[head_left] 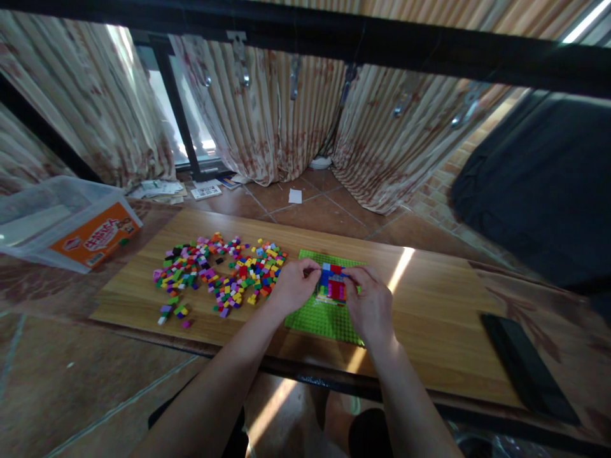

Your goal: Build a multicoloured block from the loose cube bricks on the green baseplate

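A low block of toy bricks (337,291), mostly red and blue with some pink, stands on the green baseplate (321,326). At its left side is my left hand (294,284), closed, with thumb and forefinger pinched together by the upper left corner. What those fingertips hold, if anything, is too small to make out. My right hand (371,302) curls in from the right, its fingers closed at the block's right edge. A bit of blue shows at the right fingertips, and the hand covers part of the baseplate's right side.
A wide heap of loose coloured bricks (231,273) lies left of the baseplate on the wooden tabletop (429,305). A clear plastic bin (45,219) with an orange label stands at far left. A flat black object (527,366) rests at the right end. Curtains hang behind.
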A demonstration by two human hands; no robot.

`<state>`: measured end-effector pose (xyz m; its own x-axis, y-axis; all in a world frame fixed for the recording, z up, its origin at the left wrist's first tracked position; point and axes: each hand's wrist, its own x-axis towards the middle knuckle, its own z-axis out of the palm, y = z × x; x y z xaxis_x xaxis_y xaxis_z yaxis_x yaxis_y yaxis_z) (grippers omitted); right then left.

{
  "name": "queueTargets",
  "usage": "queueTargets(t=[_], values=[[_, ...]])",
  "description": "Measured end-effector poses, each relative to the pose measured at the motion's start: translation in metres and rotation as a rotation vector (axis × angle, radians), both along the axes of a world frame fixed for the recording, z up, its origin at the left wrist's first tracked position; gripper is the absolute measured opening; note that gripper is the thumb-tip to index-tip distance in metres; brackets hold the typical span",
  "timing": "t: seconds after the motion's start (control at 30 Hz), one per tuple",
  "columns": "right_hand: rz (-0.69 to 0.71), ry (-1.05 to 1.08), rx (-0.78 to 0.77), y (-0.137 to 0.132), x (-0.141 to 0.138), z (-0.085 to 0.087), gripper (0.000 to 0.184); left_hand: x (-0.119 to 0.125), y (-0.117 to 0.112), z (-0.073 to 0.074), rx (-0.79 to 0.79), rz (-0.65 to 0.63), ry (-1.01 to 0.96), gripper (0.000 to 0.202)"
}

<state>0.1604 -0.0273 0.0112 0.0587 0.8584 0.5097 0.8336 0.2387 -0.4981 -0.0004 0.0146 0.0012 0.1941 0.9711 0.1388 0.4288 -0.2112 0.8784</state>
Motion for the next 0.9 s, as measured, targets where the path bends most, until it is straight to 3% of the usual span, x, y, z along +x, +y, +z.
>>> queueTargets(t=[0.27, 0.47, 0.67, 0.9], values=[[0.078, -0.038, 0.086, 0.004, 0.0, -0.006, 0.019, 0.001, 0.0, 0.001, -0.009, -0.008, -0.001, 0.017], [0.077, 0.057, 0.106, 0.009, -0.001, -0.013, 0.016, 0.001, -0.002, 0.004, -0.027, 0.003, 0.019, 0.017], [0.032, 0.161, 0.096, 0.01, 0.0, -0.019, 0.014, 0.001, -0.002, -0.001, -0.008, -0.007, 0.027, 0.017], [-0.053, 0.338, 0.032, 0.007, 0.006, -0.01, 0.018, 0.001, -0.003, 0.003, -0.015, 0.003, 0.059, 0.018]])
